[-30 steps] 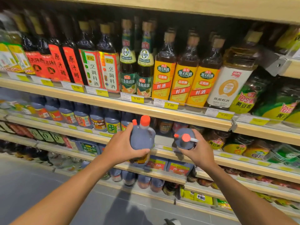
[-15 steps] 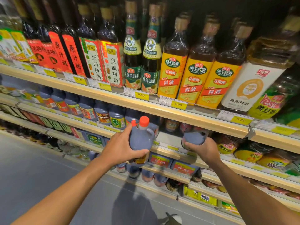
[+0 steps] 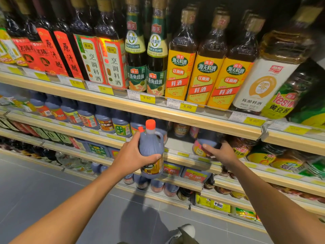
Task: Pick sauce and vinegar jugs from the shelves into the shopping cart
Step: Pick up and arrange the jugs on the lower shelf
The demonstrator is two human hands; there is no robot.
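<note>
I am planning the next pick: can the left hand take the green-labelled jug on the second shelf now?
Probably not. The left hand grips the orange-capped jug, so its fingers are occupied. The green-labelled jug stands in the front row with nothing before it, so only the full hand hinders.

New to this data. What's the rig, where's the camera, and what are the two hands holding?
There is no robot here: these are a person's two bare hands. The one picture comes from a wide-angle camera worn on the head, looking forward and down at supermarket shelves. The top shelf carries tall cooking wine bottles and other sauces. The middle shelf carries a row of dark jugs. The left hand grips a vinegar jug with an orange cap, upright, in front of the shelves. The right hand reaches into the middle shelf and curls round a second dark jug there. No shopping cart is in view.
</note>
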